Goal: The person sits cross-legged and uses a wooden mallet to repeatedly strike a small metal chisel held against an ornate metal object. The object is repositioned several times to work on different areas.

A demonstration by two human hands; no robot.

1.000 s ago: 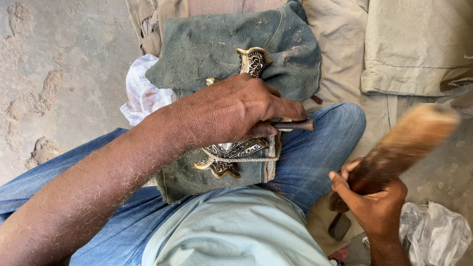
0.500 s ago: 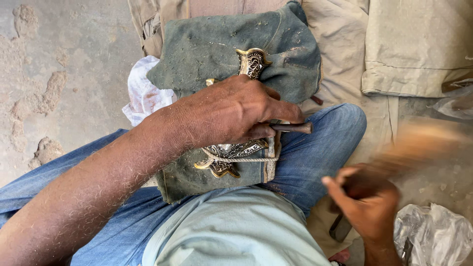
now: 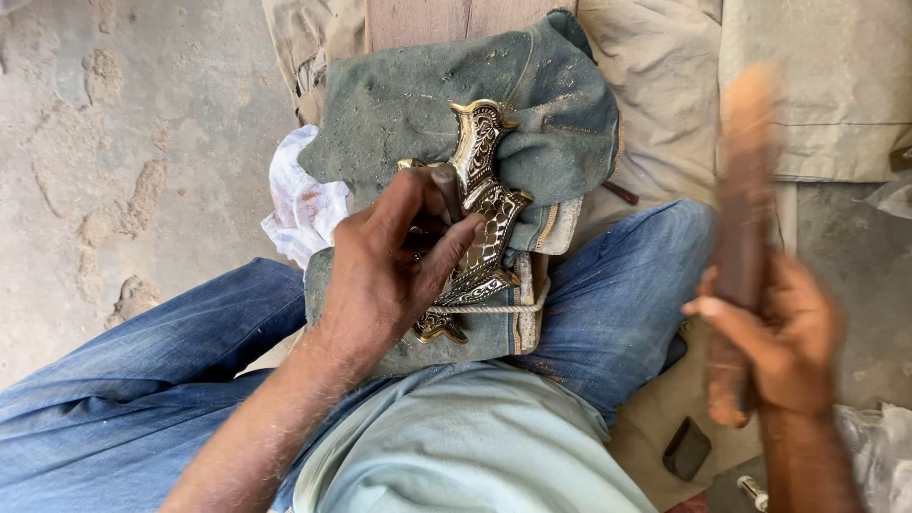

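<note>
An ornate engraved metal piece (image 3: 482, 204), brass and silver in colour, lies on a grey-green denim cloth (image 3: 427, 95) over my lap, bound down with a thin cord (image 3: 494, 309). My left hand (image 3: 385, 271) rests on the piece, fingers pinched around a small dark metal punch (image 3: 446, 183) that stands on the engraving. Off to the right, my right hand (image 3: 774, 337) grips a brown wooden stick (image 3: 744, 180), held nearly upright and blurred by motion, apart from the piece.
My legs in blue jeans (image 3: 142, 361) frame the work. A white rag (image 3: 296, 195) pokes out left of the cloth. Beige sacking (image 3: 807, 85) covers the ground at right, rough concrete (image 3: 114, 142) at left. A crumpled plastic bag (image 3: 874, 446) lies at lower right.
My left hand has turned from lying flat over the piece to pinching the punch upright, uncovering more of the engraving. My right hand has swung the stick from a low tilt to nearly vertical.
</note>
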